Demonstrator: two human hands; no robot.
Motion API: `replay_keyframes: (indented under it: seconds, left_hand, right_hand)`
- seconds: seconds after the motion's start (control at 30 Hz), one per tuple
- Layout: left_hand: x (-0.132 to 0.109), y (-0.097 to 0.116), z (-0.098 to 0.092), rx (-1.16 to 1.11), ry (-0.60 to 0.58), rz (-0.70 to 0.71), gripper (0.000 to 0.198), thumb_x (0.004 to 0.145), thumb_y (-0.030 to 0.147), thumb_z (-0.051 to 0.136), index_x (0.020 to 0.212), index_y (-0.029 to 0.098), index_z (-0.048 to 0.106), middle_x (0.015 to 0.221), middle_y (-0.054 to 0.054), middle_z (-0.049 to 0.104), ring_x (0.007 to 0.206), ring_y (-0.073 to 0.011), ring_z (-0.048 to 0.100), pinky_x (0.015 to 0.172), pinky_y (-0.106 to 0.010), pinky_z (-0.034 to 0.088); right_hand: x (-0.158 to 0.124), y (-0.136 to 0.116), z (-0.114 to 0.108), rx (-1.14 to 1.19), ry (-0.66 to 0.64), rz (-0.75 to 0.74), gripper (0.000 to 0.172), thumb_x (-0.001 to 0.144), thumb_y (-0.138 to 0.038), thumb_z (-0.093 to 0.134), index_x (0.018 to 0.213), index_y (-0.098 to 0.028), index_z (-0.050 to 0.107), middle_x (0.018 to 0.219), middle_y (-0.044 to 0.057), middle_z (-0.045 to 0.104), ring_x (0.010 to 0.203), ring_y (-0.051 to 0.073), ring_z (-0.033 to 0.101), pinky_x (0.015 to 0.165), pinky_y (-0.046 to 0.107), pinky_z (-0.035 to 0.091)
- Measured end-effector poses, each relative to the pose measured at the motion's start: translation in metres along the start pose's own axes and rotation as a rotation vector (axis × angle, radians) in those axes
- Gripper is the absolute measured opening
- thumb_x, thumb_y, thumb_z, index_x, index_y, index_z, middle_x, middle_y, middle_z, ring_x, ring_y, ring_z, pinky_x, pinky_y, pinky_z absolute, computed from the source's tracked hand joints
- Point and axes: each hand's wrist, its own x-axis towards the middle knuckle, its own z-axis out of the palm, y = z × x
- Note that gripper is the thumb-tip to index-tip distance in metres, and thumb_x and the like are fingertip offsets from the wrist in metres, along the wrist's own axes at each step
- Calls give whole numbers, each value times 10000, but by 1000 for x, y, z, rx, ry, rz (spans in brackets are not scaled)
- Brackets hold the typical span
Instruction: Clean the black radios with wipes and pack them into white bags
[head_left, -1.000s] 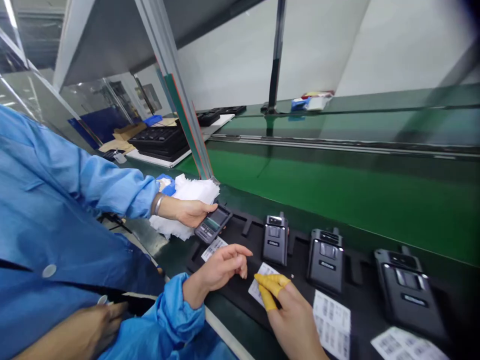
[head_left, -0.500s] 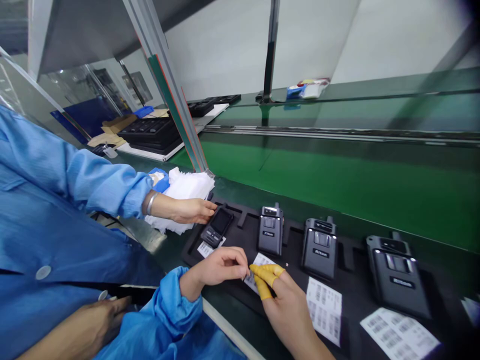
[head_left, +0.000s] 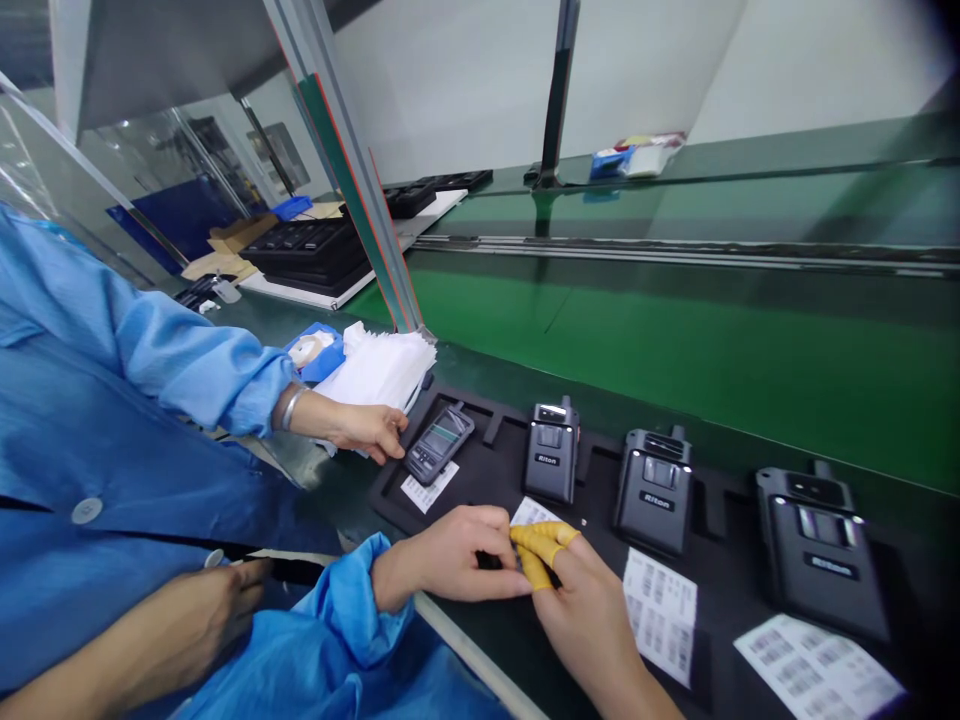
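My left hand [head_left: 461, 555], in a blue sleeve, is closed in a pinch, with its thumb and fingertips against my right hand's fingers. My right hand [head_left: 577, 595] wears yellow finger cots and is pinched too. What lies between the fingertips is hidden. Right behind them a white barcode label sheet [head_left: 531, 511] shows in part on a black foam tray [head_left: 469, 483]. Beyond it a dark handheld radio [head_left: 551, 455] marked "Riton" lies back up in the tray. Two more such radios, one nearer [head_left: 655, 490] and one farther right [head_left: 821, 550], each have a barcode label sheet [head_left: 661, 615] below them.
To the left a co-worker's hand [head_left: 367, 430] touches the tray's left end beside a radio with its screen up [head_left: 440, 445]. The co-worker's other hand [head_left: 202, 615] rests lower. White sheets [head_left: 382, 370], a blue box [head_left: 319, 350] and a metal post [head_left: 360, 180] stand behind.
My left hand has moved right, its thumb now meeting my right hand's fingers. The co-worker's hand has drawn back from the left radio, whose screen is now lit. The view has shifted slightly.
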Motion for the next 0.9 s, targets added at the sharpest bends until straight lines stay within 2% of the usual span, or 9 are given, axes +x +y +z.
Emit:
replay_keyframes:
  seconds: [0.5,0.9]
  left_hand:
    - [2,-4,0,75,36,106,256,795,318,642,636,118,645,644,-1,459,559,-92,442,541,-221,345]
    - [2,3,-4,102,35,129,303,822,381,608,642,139,638,646,-1,473,560,-92,451,546,-217,370]
  right_hand:
    - [4,-3,-3,-24,-3,-23,275,764,-140,433,803,-194,700,774,57,698,705,165,685,631,244,568]
    - [5,-2,-2,-25,33,-61,249,792,-148,445,807,-190,690,770,56,689,695,169,682,618,264,579]
